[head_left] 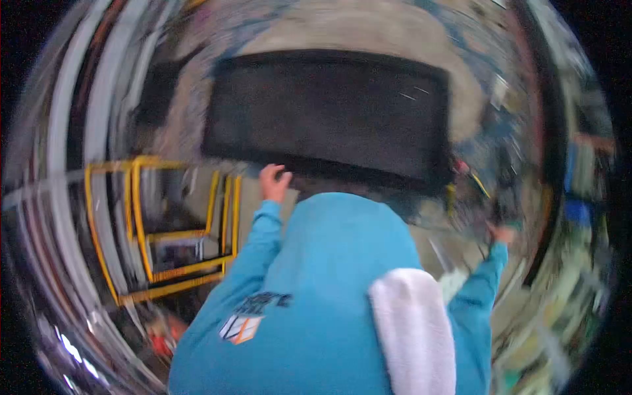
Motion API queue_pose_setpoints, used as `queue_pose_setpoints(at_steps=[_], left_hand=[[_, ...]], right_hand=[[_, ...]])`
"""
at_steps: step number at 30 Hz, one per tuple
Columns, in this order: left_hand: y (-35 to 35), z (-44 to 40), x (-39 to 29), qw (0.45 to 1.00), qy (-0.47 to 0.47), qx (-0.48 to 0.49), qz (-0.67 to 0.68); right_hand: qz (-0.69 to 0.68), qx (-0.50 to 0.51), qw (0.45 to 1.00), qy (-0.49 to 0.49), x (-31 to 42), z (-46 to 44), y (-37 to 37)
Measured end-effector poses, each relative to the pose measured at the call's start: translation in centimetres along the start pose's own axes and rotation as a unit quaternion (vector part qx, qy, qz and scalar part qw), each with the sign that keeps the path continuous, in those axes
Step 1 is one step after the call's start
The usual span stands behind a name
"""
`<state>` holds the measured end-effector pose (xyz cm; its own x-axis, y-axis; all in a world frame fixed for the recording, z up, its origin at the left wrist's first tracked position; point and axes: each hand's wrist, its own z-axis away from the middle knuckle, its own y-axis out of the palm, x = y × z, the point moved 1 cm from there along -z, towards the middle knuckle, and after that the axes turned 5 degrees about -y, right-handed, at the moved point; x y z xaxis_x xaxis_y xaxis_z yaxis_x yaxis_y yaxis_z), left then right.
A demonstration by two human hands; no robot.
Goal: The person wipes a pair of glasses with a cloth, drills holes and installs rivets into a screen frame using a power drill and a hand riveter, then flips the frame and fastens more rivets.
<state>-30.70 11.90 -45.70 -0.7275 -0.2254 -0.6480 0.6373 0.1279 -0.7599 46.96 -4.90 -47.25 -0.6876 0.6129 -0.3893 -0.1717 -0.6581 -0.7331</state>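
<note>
A large dark rectangular panel (pixel 329 115) lies ahead of me, its near edge just beyond my body. Close to the near left part of that edge is my left hand (pixel 274 183), with its fingers curled and a gap between thumb and fingers; nothing shows in the gap. My right hand (pixel 501 234) is out to the right, past the panel's near right corner, beside dark, blurred items. Motion smears its fingers, and whether it holds anything cannot be made out. A white cloth (pixel 415 329) hangs over the front of my blue-green top.
Yellow metal frames (pixel 141 224) stand at the left, near long pale bars (pixel 95 99). A yellow strip (pixel 480 185) lies by the panel's right corner. A dark upright beam (pixel 550 131) and blurred clutter with a blue item (pixel 578 212) are at the right.
</note>
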Motion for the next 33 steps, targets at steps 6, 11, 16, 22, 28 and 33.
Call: queue_pose_setpoints(at_steps=[6, 11, 16, 22, 28, 33], left_hand=[[-2.7, 1.6, 6.3, 0.993, -0.117, -0.002, -0.031], [-7.0, -4.7, 10.5, 0.971, -0.227, -0.066, 0.028], [-10.8, -10.6, 12.3, 0.966, -0.252, -0.020, -0.059], [-12.8, -12.8, 14.7, 0.959, -0.281, -0.021, -0.016], [-14.2, -15.6, 22.0, 0.956, -0.257, -0.131, -0.045], [-16.5, -20.7, 25.6, 0.967, -0.224, -0.124, -0.010]], right_hand=[[-0.238, -0.379, 0.893, -0.043, -3.1, -0.8, 6.8], [-0.471, -0.281, 0.835, -0.039, -5.8, 0.2, 6.5], [-0.792, -0.229, 0.564, 0.054, -3.9, 7.1, 6.0], [-0.861, -0.150, 0.476, -0.098, -0.2, 20.9, 0.9], [-0.873, 0.011, 0.444, -0.202, 8.4, 28.7, -4.9], [-0.813, 0.140, 0.463, -0.325, 21.3, 35.7, -10.6]])
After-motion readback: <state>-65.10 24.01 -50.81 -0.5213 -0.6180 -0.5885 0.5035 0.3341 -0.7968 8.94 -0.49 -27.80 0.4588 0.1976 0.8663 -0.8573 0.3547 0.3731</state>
